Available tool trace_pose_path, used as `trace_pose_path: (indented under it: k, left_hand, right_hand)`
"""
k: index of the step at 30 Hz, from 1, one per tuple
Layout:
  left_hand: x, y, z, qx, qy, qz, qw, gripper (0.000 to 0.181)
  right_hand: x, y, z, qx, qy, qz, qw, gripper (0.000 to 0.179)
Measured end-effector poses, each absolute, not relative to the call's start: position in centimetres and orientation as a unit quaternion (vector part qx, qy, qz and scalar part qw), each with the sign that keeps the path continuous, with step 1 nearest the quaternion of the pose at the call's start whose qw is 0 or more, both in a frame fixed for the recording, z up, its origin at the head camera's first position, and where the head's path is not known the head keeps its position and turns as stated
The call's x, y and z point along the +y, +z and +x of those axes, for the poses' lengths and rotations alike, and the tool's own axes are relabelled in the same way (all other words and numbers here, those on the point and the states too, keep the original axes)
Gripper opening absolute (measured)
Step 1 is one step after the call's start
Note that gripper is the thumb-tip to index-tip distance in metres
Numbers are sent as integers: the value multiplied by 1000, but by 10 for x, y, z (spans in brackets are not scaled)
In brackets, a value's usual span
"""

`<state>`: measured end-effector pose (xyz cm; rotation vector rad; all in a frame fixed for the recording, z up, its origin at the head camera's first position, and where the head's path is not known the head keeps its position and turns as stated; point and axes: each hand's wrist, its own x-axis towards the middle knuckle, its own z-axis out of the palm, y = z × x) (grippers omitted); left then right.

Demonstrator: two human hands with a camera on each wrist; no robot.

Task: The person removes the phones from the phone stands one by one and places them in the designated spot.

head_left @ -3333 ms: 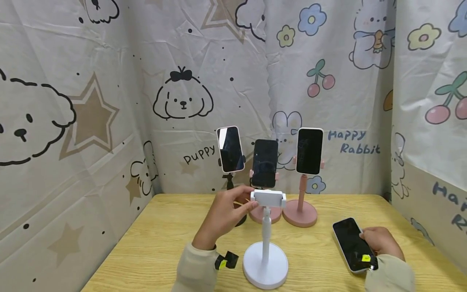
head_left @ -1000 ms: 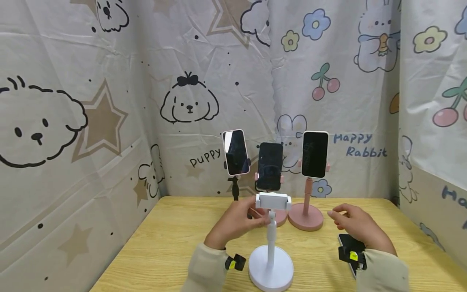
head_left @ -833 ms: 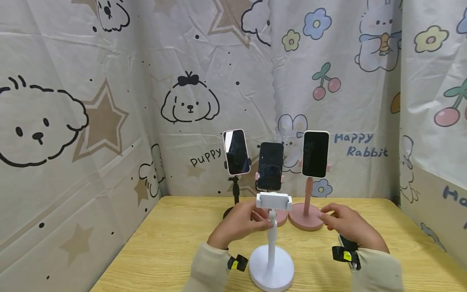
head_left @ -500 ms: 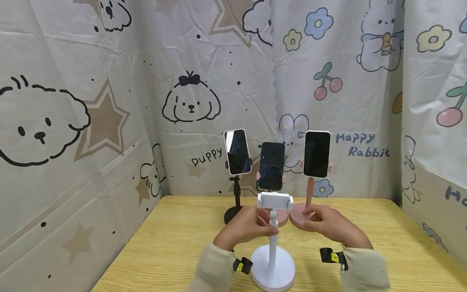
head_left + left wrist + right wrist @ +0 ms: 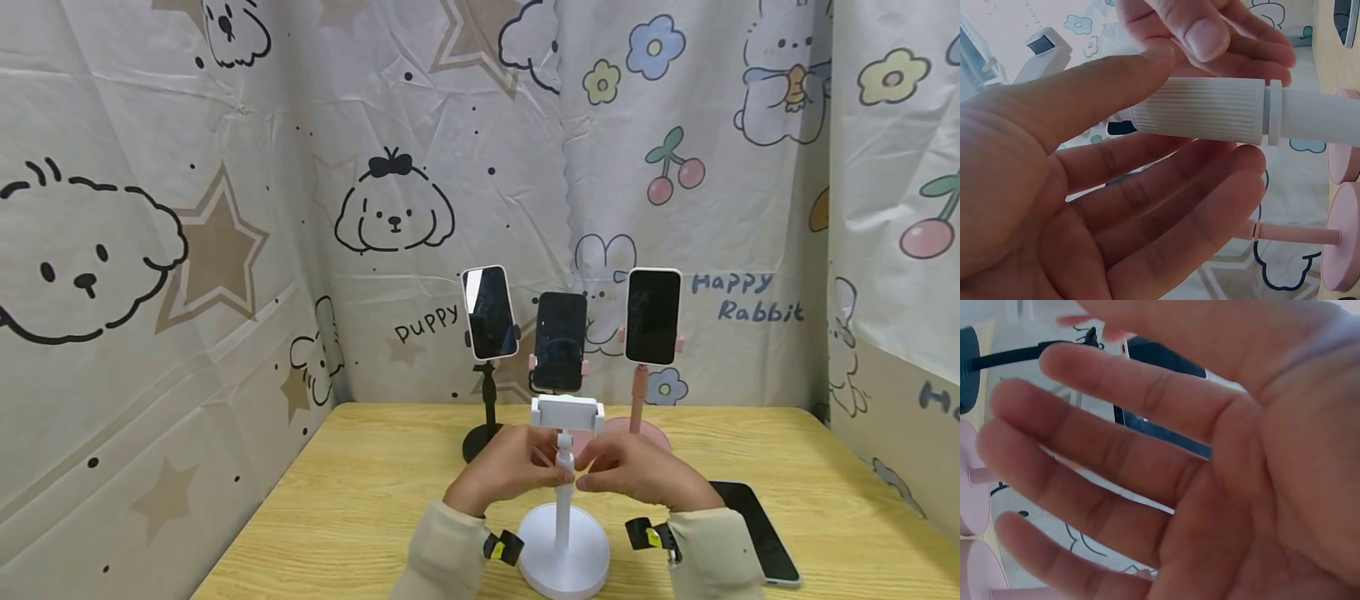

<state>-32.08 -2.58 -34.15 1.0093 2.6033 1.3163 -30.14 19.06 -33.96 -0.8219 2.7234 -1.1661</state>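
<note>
A white phone stand stands upright on the table, its clamp holding no phone. My left hand pinches the stand's ribbed collar, thumb on one side and fingers on the other. Close to the same collar, my right hand has its fingers extended and loosely bent. In the left wrist view, the right hand's fingers are next to the collar; contact is unclear. A dark-screened phone lies flat beside my right forearm, partly hidden by the hand and sleeve.
Behind stand three phones in holders: one phone on a black stand, a dark phone on a pink stand, and another phone on a taller pink stand. A printed curtain encloses the wooden table.
My right hand has left the phone lying on the table and moved left to the white stand's pole. My left hand has slid from the clamp down to the collar.
</note>
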Motion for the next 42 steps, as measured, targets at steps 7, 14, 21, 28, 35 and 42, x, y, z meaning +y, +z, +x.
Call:
trace_pose_path:
  k: [7, 14, 21, 28, 35, 42]
  left_hand:
    - [-25, -343, -321, 845, 418, 332, 14, 14]
    - [-23, -343, -318, 860, 399, 317, -12, 14]
    - [-23, -345, -318, 873, 360, 324, -53, 13]
    - [-22, -347, -320, 874, 331, 343, -94, 12]
    - [-27, -340, -320, 873, 333, 338, -111, 13]
    - [-38, -334, -322, 877, 331, 321, -134, 16]
  right_hand:
    - [183, -338, -301, 884, -369, -285, 24, 11]
    - [180, -340, -303, 883, -372, -285, 22, 9]
    - [178, -343, -304, 883, -368, -291, 12, 11]
    - [176, -344, -304, 887, -357, -292, -13, 13]
    - [172, -344, -306, 892, -348, -286, -44, 15]
    - [168, -343, -307, 894, -349, -279, -20, 13]
